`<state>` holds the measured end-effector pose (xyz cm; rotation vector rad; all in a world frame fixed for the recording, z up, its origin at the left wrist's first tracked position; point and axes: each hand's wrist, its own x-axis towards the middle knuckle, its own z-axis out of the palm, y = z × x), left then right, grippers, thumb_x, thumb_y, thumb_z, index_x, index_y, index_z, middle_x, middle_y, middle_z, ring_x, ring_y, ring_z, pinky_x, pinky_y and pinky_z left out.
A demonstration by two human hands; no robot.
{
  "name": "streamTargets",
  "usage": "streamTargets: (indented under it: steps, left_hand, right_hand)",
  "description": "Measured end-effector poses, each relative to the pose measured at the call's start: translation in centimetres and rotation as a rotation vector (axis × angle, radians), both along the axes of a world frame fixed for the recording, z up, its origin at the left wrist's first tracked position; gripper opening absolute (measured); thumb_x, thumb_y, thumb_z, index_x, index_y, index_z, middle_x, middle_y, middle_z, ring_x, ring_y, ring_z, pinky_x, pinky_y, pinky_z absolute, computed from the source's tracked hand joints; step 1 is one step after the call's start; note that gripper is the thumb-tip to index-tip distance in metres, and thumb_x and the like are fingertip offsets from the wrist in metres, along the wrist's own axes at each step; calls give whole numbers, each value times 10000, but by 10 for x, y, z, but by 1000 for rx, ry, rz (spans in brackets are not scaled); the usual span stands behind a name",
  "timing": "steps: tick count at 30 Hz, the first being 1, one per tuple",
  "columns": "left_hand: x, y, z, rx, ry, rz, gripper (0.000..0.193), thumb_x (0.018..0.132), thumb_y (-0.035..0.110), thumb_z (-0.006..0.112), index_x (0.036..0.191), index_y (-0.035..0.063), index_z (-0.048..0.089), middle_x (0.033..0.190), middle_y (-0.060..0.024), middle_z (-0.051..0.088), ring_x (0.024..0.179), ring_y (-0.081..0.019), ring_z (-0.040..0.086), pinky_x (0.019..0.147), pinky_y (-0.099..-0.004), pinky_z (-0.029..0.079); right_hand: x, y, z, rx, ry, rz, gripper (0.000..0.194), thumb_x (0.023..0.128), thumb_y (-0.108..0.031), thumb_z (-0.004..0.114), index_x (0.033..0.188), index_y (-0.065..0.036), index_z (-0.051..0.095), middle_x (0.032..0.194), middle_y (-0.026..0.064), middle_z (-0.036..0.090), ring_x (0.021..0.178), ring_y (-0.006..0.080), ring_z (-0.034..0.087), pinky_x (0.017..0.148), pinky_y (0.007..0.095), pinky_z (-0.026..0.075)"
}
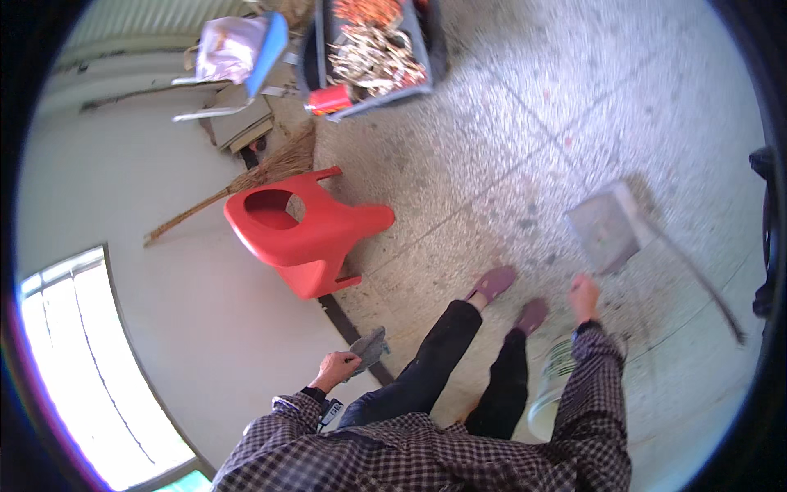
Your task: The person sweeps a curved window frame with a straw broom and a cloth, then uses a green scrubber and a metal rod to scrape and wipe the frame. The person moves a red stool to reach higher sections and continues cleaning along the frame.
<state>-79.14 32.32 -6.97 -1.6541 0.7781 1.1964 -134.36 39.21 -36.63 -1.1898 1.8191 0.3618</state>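
My left hand (336, 369) grips a grey cloth (369, 347), which hangs from the fingers beside the wall. My right hand (584, 297) is held out over the floor, slightly blurred, its fingers curled with nothing visible in them. Just beyond it lies a grey dustpan (605, 230) whose long handle (695, 277) slants away to the right; the hand looks apart from it. Below the right forearm stands a white plastic bucket (543, 413) with green markings, partly hidden by the sleeve.
A red plastic stool (307, 237) with a hole stands by the left wall, near a straw broom (270, 169). Farther off, a grey bin (384, 98) holds pale and orange pieces and a red can (329, 99). A blue folding chair (268, 52) bears a pale bag (227, 49).
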Motion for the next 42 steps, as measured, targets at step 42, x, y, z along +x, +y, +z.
streamTargets:
  steps: [42]
  left_hand:
    - [81, 231, 198, -625, -958, 2248, 331, 972, 372, 370, 1026, 113, 570, 1040, -86, 549, 841, -237, 504, 560, -401, 416]
  right_hand:
    - [306, -191, 422, -86, -716, 507, 180, 759, -79, 659, 936, -94, 632, 632, 58, 585, 560, 155, 575, 549, 279, 457]
